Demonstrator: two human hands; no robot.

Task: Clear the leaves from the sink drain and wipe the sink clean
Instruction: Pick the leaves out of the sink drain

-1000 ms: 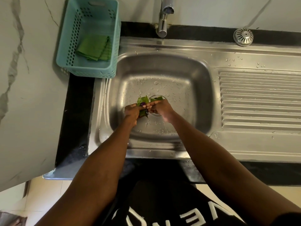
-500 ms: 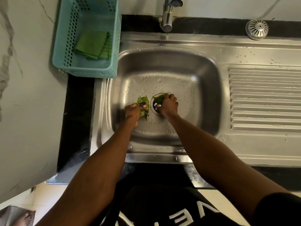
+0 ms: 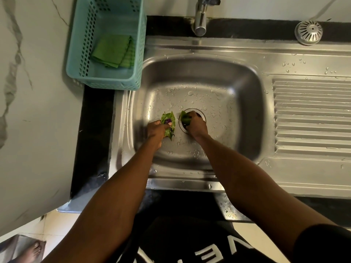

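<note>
Wet stainless sink [image 3: 247, 92], frame centre. Green leaves [image 3: 168, 123] bunched left of the round drain [image 3: 201, 115]; a further leaf [image 3: 184, 118] lies on the drain's left edge.

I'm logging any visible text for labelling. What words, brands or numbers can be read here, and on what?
"NE": white letters on the person's black shirt, seen upside down and cut off by the frame; the full word cannot be read.
No readable text on the sink, basket, tap or green cloth.

head view, steeply down, sink [image 3: 247, 76] close
</note>
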